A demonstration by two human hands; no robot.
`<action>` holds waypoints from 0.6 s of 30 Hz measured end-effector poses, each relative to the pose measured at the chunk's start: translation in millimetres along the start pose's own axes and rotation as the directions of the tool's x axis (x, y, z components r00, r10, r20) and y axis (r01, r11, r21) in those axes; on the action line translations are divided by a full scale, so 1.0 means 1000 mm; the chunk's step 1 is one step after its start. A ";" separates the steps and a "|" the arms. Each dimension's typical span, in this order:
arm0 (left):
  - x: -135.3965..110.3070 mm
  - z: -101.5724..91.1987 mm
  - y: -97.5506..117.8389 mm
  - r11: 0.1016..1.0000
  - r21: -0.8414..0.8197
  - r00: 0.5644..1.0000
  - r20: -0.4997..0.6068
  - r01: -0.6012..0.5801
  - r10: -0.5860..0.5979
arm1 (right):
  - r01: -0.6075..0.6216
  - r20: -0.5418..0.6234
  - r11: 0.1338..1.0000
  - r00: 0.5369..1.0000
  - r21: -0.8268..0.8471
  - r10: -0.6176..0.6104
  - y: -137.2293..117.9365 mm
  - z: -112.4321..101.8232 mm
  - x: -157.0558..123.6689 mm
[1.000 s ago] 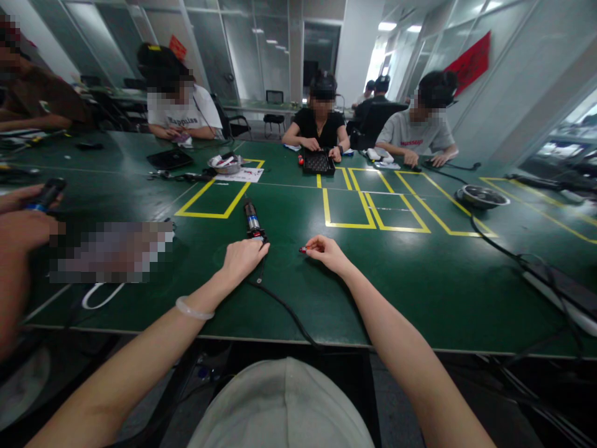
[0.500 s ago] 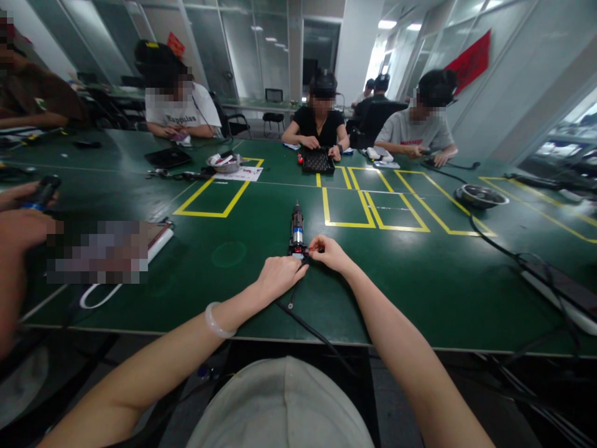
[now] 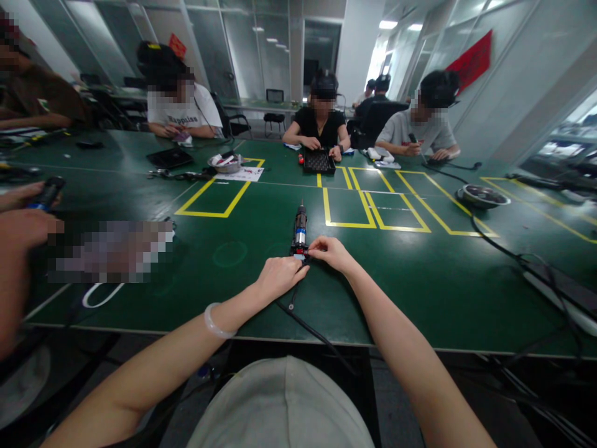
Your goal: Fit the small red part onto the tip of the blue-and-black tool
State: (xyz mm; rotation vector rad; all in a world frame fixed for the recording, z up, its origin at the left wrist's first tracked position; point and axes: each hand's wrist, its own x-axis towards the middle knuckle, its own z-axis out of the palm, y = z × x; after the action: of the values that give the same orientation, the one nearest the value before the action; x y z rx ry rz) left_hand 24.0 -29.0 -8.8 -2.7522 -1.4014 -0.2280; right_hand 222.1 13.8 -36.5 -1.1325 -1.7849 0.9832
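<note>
An electric screwdriver [image 3: 301, 231] lies on the green table in front of me, its bit pointing away and its silver and blue motor section showing. My left hand [image 3: 280, 275] is closed around the near end of it, fingers bent over that end and partly hidden. At the right side of the same end, my right hand [image 3: 330, 252] is pinched, thumb and fingertips together beside a red part. What lies between those fingertips is too small to make out. A black cable [image 3: 312, 330] runs from below my left hand over the table's front edge.
Yellow tape rectangles [image 3: 349, 224] mark the table [image 3: 224, 298]. A metal bowl [image 3: 226, 163] stands at the back left, a round dish [image 3: 485, 196] at the right. Co-workers sit opposite; another person's hands [image 3: 32, 218] hold a dark tool at the left.
The front of the screwdriver has swung slightly to the right, while both my hands stay almost in place. Across the table at the right, a co-worker's hand has lifted a dark tool upright.
</note>
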 end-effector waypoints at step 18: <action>0.000 -0.002 0.000 1.000 0.025 1.000 0.010 -0.004 0.004 | -0.036 0.003 0.999 0.999 -0.022 0.036 0.001 0.004 0.000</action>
State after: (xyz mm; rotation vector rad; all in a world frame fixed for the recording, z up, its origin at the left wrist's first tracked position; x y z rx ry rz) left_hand 24.0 -29.7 -6.4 -2.7393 -1.3909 -0.1960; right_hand 218.9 13.8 -38.3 -1.1811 -1.7876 0.9898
